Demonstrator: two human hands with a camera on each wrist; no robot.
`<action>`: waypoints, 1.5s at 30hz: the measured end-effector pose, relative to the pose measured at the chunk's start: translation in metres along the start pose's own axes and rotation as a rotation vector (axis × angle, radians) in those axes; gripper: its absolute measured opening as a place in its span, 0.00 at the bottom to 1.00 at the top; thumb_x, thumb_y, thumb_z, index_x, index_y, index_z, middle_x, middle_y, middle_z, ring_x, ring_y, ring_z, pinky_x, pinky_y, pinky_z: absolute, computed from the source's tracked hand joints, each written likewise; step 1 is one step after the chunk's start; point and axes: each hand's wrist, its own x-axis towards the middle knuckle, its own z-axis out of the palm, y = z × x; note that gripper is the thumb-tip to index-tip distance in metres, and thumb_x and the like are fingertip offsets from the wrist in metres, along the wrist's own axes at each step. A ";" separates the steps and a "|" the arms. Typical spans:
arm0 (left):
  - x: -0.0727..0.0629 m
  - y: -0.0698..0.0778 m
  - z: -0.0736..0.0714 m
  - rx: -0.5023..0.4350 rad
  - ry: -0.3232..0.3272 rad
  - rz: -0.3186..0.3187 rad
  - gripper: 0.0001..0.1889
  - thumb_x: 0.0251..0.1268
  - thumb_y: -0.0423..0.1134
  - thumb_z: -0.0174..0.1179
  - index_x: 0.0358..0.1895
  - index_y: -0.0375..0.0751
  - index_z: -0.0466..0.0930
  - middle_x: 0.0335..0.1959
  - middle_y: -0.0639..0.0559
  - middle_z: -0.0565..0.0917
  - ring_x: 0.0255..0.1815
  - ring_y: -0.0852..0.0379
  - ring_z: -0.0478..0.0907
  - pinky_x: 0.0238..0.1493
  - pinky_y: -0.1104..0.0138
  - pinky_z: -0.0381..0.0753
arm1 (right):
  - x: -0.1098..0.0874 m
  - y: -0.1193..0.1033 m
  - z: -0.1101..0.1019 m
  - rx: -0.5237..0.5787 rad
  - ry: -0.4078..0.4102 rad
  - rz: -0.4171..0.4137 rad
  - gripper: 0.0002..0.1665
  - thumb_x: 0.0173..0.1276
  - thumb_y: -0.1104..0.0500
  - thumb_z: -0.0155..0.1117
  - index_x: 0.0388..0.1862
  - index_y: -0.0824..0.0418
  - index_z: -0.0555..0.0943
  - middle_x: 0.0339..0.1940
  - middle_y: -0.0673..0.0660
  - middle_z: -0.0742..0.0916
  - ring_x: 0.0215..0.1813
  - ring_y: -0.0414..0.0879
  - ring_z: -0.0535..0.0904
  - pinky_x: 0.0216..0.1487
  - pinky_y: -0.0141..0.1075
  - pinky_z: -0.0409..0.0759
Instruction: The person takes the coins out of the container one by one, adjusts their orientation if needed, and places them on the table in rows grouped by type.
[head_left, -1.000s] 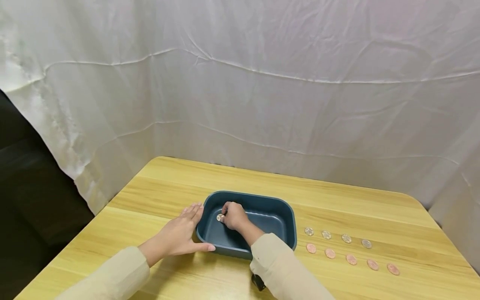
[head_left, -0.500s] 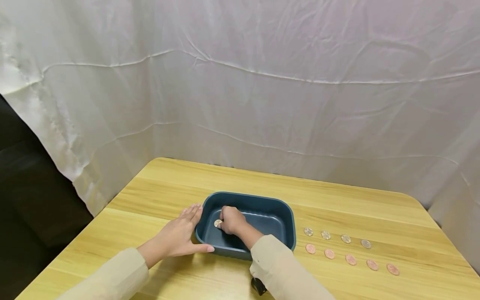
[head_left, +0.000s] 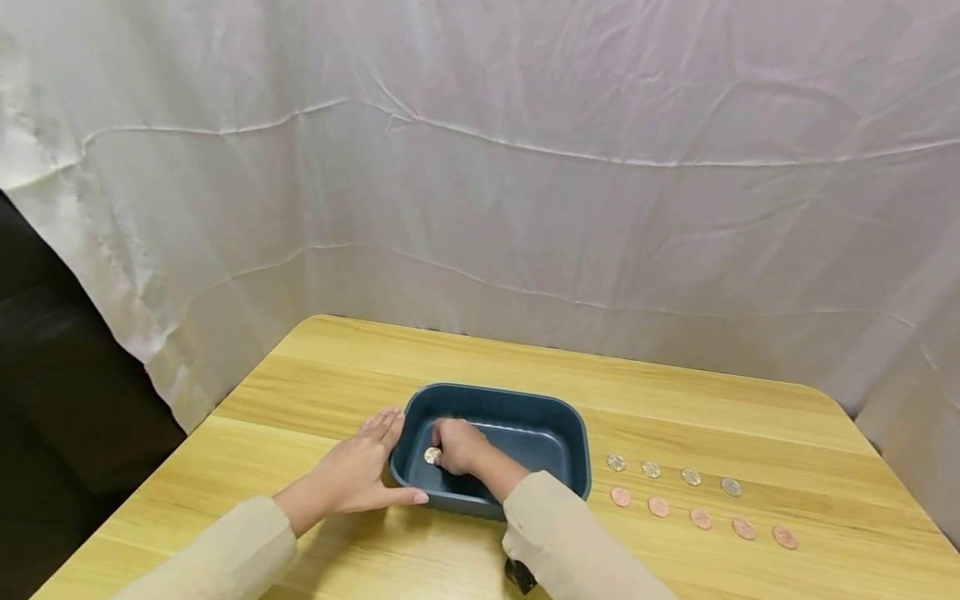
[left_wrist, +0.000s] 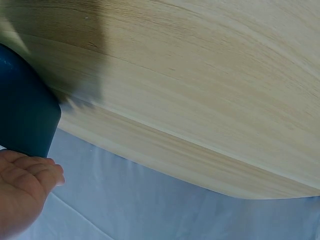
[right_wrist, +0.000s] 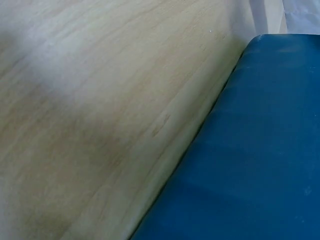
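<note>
A dark blue rectangular tub (head_left: 543,446) with rounded corners stands on the wooden table. My left hand (head_left: 358,468) rests against the tub's left end, fingers straight along the side wall and thumb stretched by the front rim. Inside the tub, near its left end, my right hand (head_left: 463,448) has its fingers curled and pinches a shiny silvery coin (head_left: 432,456) that sticks out on the left. Its fingertips are hidden by the hand. The left wrist view has the left hand (left_wrist: 27,185) at the tub (left_wrist: 27,110); in the right wrist view only the tub's outer wall (right_wrist: 240,150) appears.
To the tub's right lies a row of several silvery coins (head_left: 651,470), with a row of several copper-coloured coins (head_left: 701,518) nearer me. A pale curtain (head_left: 525,208) hangs behind the wooden table (head_left: 352,350). Part of a black object (head_left: 519,575) shows beneath the right sleeve.
My right hand has shifted a little toward me and to the left inside the tub, and the silvery coin has moved along with it. My left hand has stayed in place.
</note>
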 end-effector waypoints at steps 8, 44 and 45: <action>0.000 0.001 0.001 0.012 0.012 0.010 0.59 0.45 0.75 0.54 0.68 0.25 0.56 0.69 0.30 0.60 0.71 0.38 0.58 0.68 0.51 0.63 | -0.001 0.007 0.005 0.077 0.004 -0.092 0.10 0.53 0.64 0.70 0.33 0.60 0.77 0.20 0.49 0.77 0.23 0.37 0.69 0.28 0.27 0.70; -0.001 0.001 0.001 0.019 0.027 0.030 0.58 0.46 0.75 0.53 0.66 0.24 0.57 0.68 0.29 0.61 0.70 0.38 0.59 0.67 0.50 0.63 | -0.034 0.020 -0.012 0.553 0.100 0.010 0.08 0.59 0.68 0.63 0.21 0.70 0.79 0.16 0.57 0.81 0.17 0.38 0.72 0.21 0.28 0.74; -0.001 0.001 0.001 0.019 0.026 0.027 0.58 0.46 0.75 0.53 0.67 0.24 0.57 0.68 0.29 0.61 0.70 0.38 0.59 0.68 0.50 0.63 | -0.036 0.021 -0.014 0.578 0.109 0.015 0.08 0.59 0.68 0.63 0.21 0.70 0.79 0.16 0.57 0.81 0.17 0.38 0.72 0.21 0.29 0.74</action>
